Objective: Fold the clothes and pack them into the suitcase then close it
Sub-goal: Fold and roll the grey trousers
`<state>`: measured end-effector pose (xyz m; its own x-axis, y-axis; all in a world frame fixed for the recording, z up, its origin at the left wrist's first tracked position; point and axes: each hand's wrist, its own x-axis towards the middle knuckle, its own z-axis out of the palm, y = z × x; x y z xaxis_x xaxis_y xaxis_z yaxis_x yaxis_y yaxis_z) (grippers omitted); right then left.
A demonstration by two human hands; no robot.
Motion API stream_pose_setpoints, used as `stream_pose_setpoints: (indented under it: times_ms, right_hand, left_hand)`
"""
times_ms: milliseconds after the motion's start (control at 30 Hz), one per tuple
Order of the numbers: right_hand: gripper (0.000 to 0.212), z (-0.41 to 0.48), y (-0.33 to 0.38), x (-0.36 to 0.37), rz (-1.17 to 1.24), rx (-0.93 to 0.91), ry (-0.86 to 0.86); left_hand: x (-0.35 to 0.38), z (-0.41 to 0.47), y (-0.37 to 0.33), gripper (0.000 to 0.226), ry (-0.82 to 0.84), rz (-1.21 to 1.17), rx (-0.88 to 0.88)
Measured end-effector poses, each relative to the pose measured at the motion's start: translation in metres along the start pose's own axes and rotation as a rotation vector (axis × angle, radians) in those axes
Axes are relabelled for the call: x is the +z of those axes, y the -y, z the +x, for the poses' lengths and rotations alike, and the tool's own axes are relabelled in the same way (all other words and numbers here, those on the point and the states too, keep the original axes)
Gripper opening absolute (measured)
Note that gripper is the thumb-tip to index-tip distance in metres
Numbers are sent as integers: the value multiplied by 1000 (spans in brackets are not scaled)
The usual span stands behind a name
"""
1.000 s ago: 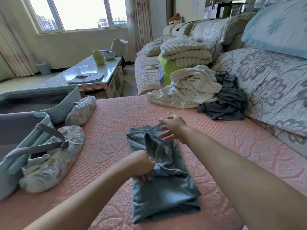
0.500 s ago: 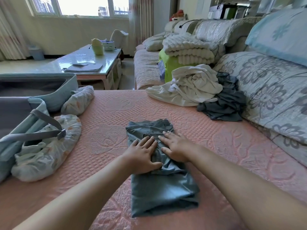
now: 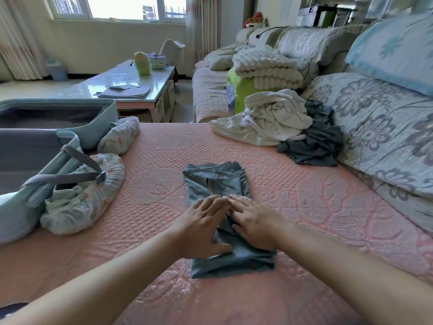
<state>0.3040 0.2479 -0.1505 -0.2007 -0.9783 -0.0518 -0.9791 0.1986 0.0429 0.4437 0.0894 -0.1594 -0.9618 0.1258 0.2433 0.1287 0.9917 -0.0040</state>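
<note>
Both hands flat on the folded garment

We see the left hand [image 3: 203, 227] and right hand [image 3: 251, 222] pressing the grey-blue garment [image 3: 216, 181], fingers straight, side by side, seemingly touching; nothing gripped.

Folded grey-blue garment [image 3: 216, 181] flat on pink bedspread [image 3: 304, 207]

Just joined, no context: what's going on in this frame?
A person presses their left hand and right hand flat on a folded blue-grey cloth garment on the pink quilted sofa cover. The pale teal hard-shell suitcase lies open at left. A crumpled white garment and a dark grey garment lie unfolded farther back.
</note>
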Motion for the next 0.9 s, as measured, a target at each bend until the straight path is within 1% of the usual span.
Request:
stream_pose_setpoints:
  times_ms: [33,100,167,233,333,367,400,433,500,533,567,600,667,700,767,800,833,867,900]
  right_hand:
    - [64,-9,2,-1,22,-32,-41]
    - [75,-26,6,-3,-24,-111,-99]
    - [92,-39,8,-4,-96,-172,-70]
    - [101,-48,9,-2,-115,-181,-13]
    - [97,-53,8,2,-133,-184,1]
    - [92,-51,8,3,-133,-181,18]
    - [84,-47,7,2,-118,-172,30]
    - [72,-43,5,-1,-71,-156,25]
    - [43,-35,0,-15,136,-38,-22]
    - [28,-30,-4,-23,257,55,-35]
    - [16,-25,-11,-30,364,143,-46]
    - [16,-20,-17,-35,447,209,-86]
    - [23,-9,-31,-39,597,344,-181]
    - [24,-3,-36,-38,666,404,-217]
    - [24,13,-45,-35,744,499,-256]
    - [23,21,-48,-32,741,538,-264]
    - [24,30,-50,-29,721,568,-271]
    - [24,37,-51,-26,694,592,-285]
    - [24,44,-52,-24,670,618,-303]
  left_hand:
    - [-1,-5,-3,99,-31,-41,43]
    - [-1,-17,-6,103,13,-82,72]
    - [0,-29,-7,107,80,-40,97]
    - [0,-36,-8,101,105,-32,101]
    - [-8,-35,-10,76,125,-24,103]
    - [-10,-34,-9,67,130,-28,105]
    - [-14,-32,-9,58,129,-68,72]
    - [-19,-30,-8,45,127,-141,-16]
    - [-30,-22,-1,18,164,-306,-283]
    - [-33,-16,6,17,171,-408,-382]
    - [-36,-9,14,22,153,-500,-448]
    - [-39,-2,22,27,114,-569,-508]
    - [-42,11,39,29,-22,-721,-605]
    - [-41,17,45,25,-86,-814,-641]
    - [-39,26,50,8,-108,-924,-667]
    - [-37,30,50,20,-92,-870,-648]
    - [-33,33,51,35,-77,-767,-641]
    - [-28,37,53,43,-94,-658,-643]
    - [-24,41,55,44,-129,-577,-670]
